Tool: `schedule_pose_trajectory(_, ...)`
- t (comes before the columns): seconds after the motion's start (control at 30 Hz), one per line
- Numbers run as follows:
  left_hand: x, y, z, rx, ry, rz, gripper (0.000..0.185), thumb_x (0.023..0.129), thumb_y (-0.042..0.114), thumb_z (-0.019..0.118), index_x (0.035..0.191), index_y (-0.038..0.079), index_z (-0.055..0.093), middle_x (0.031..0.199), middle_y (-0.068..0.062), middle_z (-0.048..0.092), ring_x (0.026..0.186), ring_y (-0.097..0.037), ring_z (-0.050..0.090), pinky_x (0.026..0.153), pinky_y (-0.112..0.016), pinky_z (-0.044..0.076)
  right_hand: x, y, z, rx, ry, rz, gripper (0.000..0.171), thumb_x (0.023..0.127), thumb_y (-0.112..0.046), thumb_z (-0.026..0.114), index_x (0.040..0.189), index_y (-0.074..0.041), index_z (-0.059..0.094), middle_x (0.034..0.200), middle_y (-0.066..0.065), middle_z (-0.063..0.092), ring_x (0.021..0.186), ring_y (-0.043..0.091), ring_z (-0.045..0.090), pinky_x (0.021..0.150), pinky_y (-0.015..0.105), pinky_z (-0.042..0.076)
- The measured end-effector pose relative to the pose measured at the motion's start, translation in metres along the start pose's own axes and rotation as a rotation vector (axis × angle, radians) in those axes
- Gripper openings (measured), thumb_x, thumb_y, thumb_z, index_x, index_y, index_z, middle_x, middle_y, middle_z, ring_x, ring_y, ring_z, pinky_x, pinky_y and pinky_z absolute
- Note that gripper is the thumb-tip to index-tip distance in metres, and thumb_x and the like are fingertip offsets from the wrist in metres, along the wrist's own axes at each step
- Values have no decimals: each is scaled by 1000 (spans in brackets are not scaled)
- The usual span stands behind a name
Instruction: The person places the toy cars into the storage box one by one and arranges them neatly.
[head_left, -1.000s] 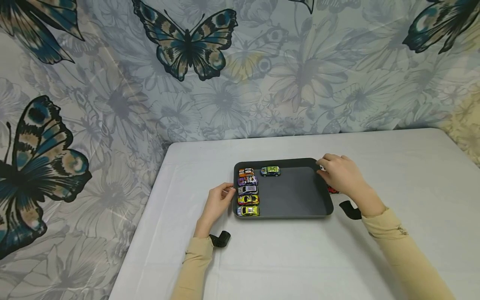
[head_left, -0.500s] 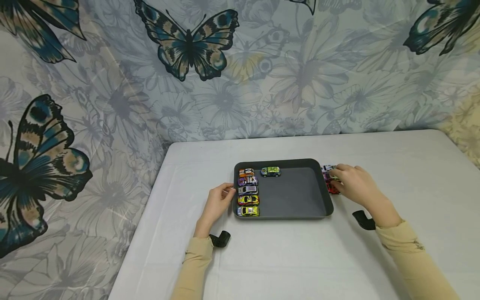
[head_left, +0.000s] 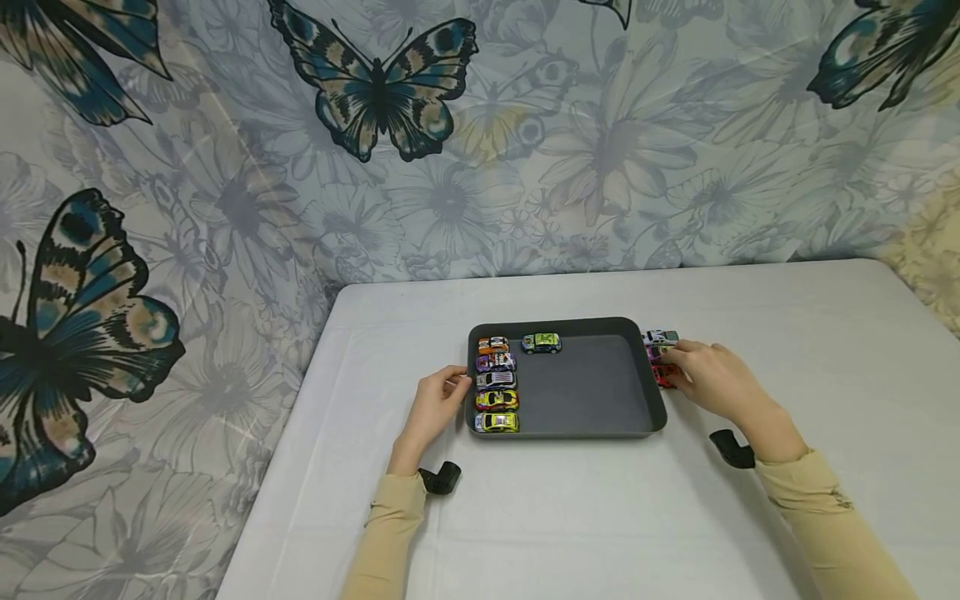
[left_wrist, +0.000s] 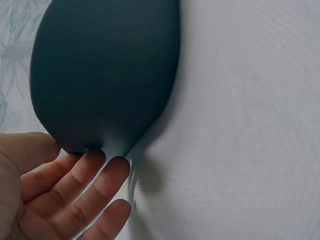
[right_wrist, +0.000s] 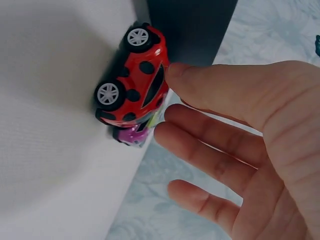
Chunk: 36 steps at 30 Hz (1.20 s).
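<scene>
My left hand (head_left: 438,396) holds the left edge of a dark grey tray (head_left: 585,383); in the left wrist view, its thumb and fingertips meet the tray's end. Beyond the tray's right side, my right hand (head_left: 708,375) reaches over small toy cars. A red toy car with black spots (right_wrist: 142,82) stands nearest, and my thumb tip lies against its roof, the other fingers apart and loosely extended. Behind it a purple and green toy car (right_wrist: 132,135) is partly hidden. A silver-white toy car (head_left: 660,337) is farthest back.
Several toy cars stand in a column along the tray's left wall, among them a yellow one (head_left: 497,422). A green toy car (head_left: 542,342) stands near the tray's back wall. White cloth (head_left: 562,517) covers the table, and a butterfly-printed curtain (head_left: 600,167) hangs behind.
My right hand has moved from the tray's back right corner rightward and nearer to me, uncovering the silver-white car outside the tray. My left hand has stayed put.
</scene>
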<state>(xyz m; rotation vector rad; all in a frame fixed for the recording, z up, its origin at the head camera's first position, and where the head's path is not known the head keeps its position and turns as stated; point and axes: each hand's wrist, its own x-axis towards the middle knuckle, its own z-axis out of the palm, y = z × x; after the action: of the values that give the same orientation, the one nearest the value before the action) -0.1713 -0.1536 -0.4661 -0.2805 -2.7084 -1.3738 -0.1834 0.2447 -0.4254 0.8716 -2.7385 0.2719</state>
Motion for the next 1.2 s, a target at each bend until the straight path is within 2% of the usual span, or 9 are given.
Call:
schedule_pose_trajectory(0.2,0,1,0,-2,-2,-4,23,91,12,59,108,-3,64,86,-10,65,70,-15,60,61,-24,50,-2,2,2,7,-5,-6,19,71,3,72,89,4,68,78,10,59,68,28,58,52,42,44)
schedule_pose_trajectory(0.4,0,0,0,-6,-5,-21,23,92,13,59,108,-1,64,86,-8,65,69,-13,59,61,-23,49,-2,5,4,6,-36,10,21,70,4,72,90,4,68,80,11,59,69,29,59,53,43,44)
schedule_pose_trajectory(0.63,0,0,1,-2,3,4,22,91,11,60,107,-2,64,85,-9,65,69,-14,60,61,-24,49,-4,7,6,18,-12,-11,21,68,5,74,88,3,67,81,11,60,68,28,59,53,42,46)
schedule_pose_trajectory(1.2,0,0,0,2,2,-1,22,91,12,60,108,-3,64,85,-10,65,69,-15,60,61,-25,49,-3,9,9,52,-18,-12,20,69,5,74,87,2,67,83,13,61,69,30,60,57,44,48)
